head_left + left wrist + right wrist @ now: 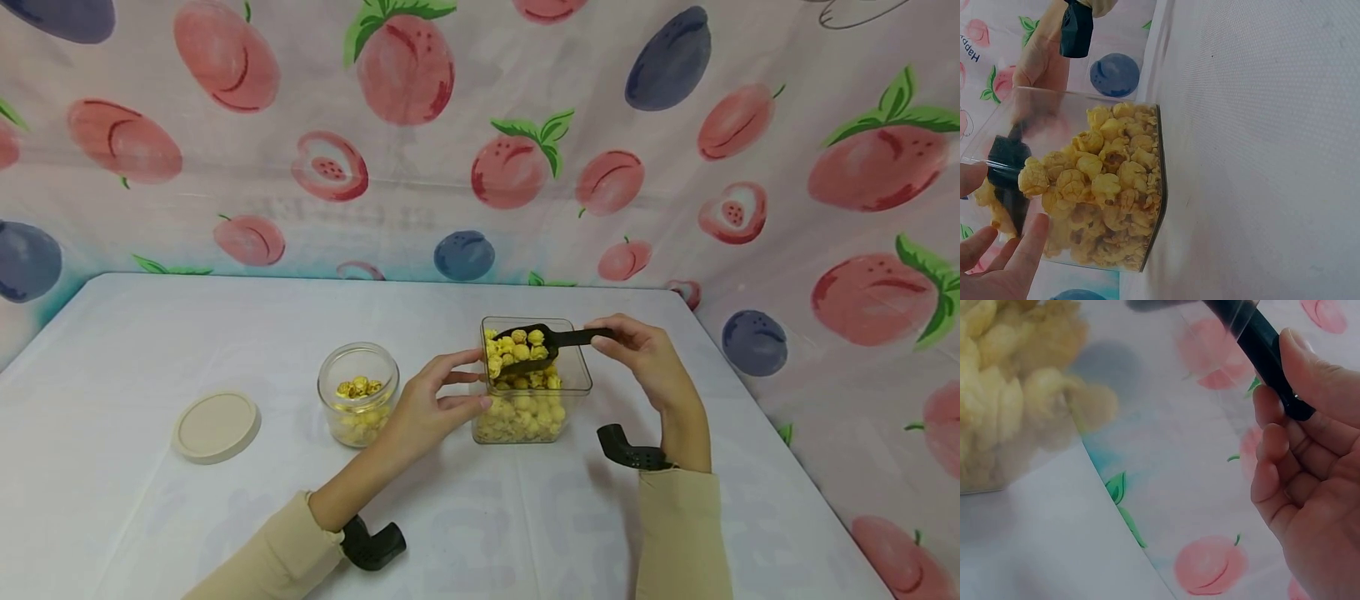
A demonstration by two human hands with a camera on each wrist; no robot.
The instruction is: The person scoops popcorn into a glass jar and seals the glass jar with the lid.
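Observation:
My right hand (637,354) pinches the handle end of a black scoop (576,337) between thumb and fingers. The scoop's bowl, heaped with yellow popcorn (521,350), is at the top of a clear square container (577,382). More popcorn (1110,169) lies inside, sloping up against one side. With fingers spread and fairly straight, my left hand (435,396) touches the container's left side, its thumb at the front wall. In the right wrist view, the scoop handle (1266,353) runs into the palm side of the right hand, while the bowl is out of frame.
Left of the left hand stands a round clear jar (358,354), lidless, with some popcorn in it. A beige round lid (217,427) lies flat on the white table (450,533) farther left. A fruit-patterned cloth (420,167) hangs behind and to the right.

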